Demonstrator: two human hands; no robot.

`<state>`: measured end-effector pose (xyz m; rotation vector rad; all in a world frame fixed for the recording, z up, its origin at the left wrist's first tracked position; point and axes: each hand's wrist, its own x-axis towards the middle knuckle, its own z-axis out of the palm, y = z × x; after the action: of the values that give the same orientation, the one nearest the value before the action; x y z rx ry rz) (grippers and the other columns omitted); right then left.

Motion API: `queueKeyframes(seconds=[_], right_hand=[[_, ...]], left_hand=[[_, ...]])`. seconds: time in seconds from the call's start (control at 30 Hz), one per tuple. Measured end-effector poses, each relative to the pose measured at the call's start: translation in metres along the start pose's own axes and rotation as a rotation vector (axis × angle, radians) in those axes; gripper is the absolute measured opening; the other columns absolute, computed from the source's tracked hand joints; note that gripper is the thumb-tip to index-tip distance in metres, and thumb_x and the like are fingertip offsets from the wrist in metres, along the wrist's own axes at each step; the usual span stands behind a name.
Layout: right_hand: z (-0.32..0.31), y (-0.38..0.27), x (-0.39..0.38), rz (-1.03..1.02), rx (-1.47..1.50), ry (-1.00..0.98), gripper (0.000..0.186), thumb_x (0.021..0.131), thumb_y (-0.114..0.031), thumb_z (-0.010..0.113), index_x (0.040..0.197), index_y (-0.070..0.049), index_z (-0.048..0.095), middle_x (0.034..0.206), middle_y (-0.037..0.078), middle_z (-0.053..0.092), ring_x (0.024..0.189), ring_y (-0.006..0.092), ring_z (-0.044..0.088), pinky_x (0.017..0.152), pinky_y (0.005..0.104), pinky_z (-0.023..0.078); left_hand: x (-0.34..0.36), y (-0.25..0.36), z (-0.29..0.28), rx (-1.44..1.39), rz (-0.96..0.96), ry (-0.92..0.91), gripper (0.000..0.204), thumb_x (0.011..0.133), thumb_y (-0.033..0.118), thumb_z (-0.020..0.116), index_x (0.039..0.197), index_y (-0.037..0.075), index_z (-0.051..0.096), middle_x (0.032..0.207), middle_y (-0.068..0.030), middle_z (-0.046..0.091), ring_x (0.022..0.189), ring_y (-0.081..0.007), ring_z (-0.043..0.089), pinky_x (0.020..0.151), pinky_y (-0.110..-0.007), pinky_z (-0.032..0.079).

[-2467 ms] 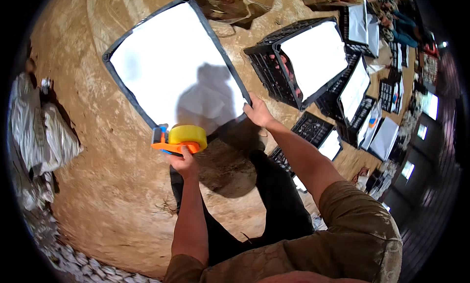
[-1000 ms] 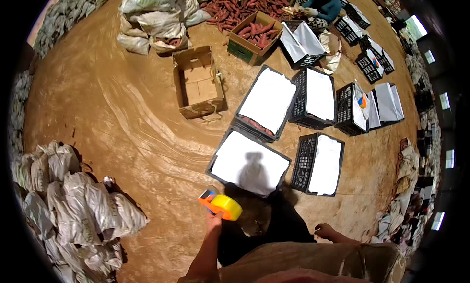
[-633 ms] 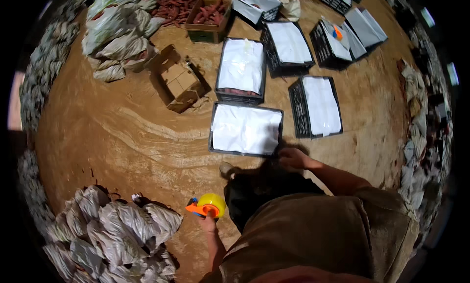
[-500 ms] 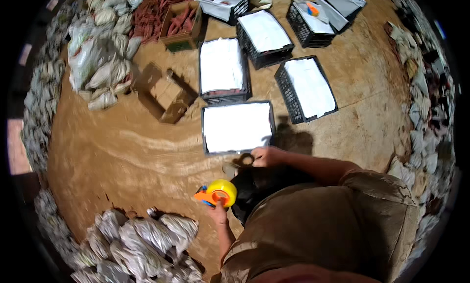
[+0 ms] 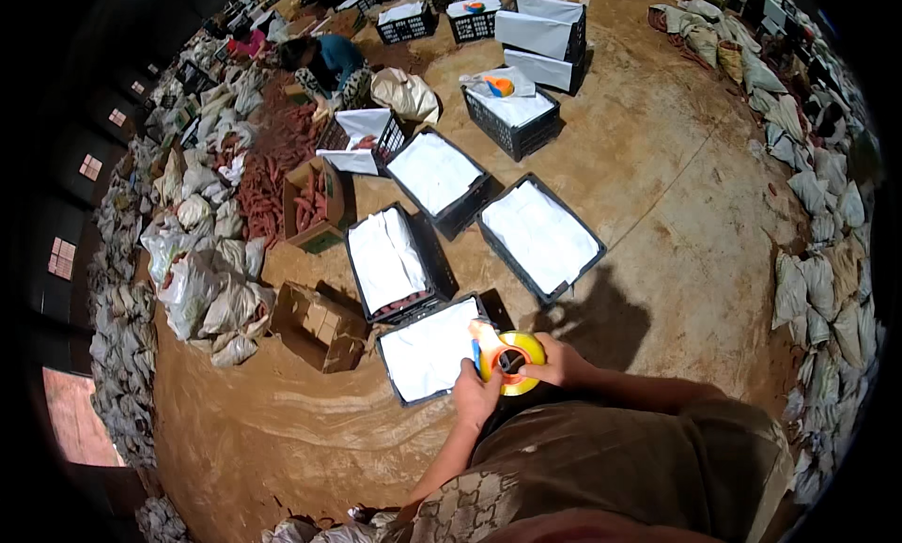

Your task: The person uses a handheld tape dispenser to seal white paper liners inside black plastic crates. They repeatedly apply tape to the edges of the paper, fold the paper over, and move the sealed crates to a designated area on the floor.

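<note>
Half a second ago my right hand (image 5: 564,363) was beside the black plastic crate (image 5: 389,376) topped with a white sheet (image 5: 427,352); now it has joined my left hand (image 5: 474,397) on the orange plastic tape dispenser (image 5: 489,348) with its thick, yellow, ring-shaped tape roll (image 5: 521,341). Both sit at twelve o'clock before my body, the crate toward nine o'clock from them. I'm grasping with both hands, left at seven o'clock on the roll, right at four. I'd judge the frame stiff and light, the roll heavier and slick-sided; best held by the frame, clear of any cutting edge.
</note>
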<state>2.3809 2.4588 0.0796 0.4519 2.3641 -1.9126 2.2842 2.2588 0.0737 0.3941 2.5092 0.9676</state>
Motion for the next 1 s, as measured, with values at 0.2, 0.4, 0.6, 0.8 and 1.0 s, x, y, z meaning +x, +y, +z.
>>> queueKeyframes(seconds=[0.2,0.4,0.6,0.8,1.0], right_hand=[[-0.024,0.011,-0.028,0.323,0.048,0.262,0.057,0.075,-0.028,0.074,0.122,-0.001,0.055,0.109,0.017,0.065,0.105,0.0263,0.064,0.090,0.0374,0.049],[-0.049,0.075,-0.054,0.396,-0.139,0.295,0.060,0.078,-0.033,0.076,0.124,-0.003,0.054,0.111,0.019,0.066,0.105,0.0304,0.065,0.090,0.0412,0.051],[-0.104,0.085,-0.044,0.393,-0.076,0.229,0.065,0.078,-0.042,0.077,0.125,-0.003,0.054,0.111,0.021,0.067,0.106,0.0374,0.065,0.089,0.0431,0.051],[-0.232,0.092,-0.028,0.330,0.154,-0.037,0.046,0.092,-0.022,0.068,0.129,0.001,0.053,0.096,0.010,0.069,0.088,0.0150,0.065,0.077,0.0315,0.052],[-0.384,0.173,-0.104,0.566,0.257,0.349,0.045,0.092,-0.025,0.065,0.126,0.004,0.058,0.098,0.013,0.068,0.086,0.0184,0.065,0.074,0.0336,0.052]], left_hand=[[0.015,0.048,0.029,0.045,0.196,-0.149,0.045,0.084,0.037,0.072,0.090,0.000,0.047,0.075,-0.0245,0.059,0.072,-0.0461,0.060,0.063,-0.052,0.047],[0.024,0.039,0.099,0.012,0.057,-0.344,0.052,0.085,0.045,0.067,0.102,-0.001,0.049,0.092,-0.0287,0.065,0.089,-0.0463,0.064,0.074,-0.053,0.050],[0.053,0.056,0.148,0.070,-0.090,-0.496,0.054,0.086,0.048,0.064,0.112,0.002,0.051,0.098,-0.0275,0.067,0.094,-0.0464,0.064,0.081,-0.052,0.049],[0.105,0.054,0.231,-0.162,-0.193,-0.291,0.044,0.083,0.031,0.069,0.108,-0.004,0.061,0.096,-0.0241,0.068,0.093,-0.0401,0.066,0.081,-0.045,0.051],[0.128,0.177,0.253,-0.734,-0.563,-0.201,0.028,0.091,0.015,0.061,0.110,-0.007,0.058,0.090,-0.0127,0.066,0.066,-0.0203,0.063,0.048,-0.032,0.051]])
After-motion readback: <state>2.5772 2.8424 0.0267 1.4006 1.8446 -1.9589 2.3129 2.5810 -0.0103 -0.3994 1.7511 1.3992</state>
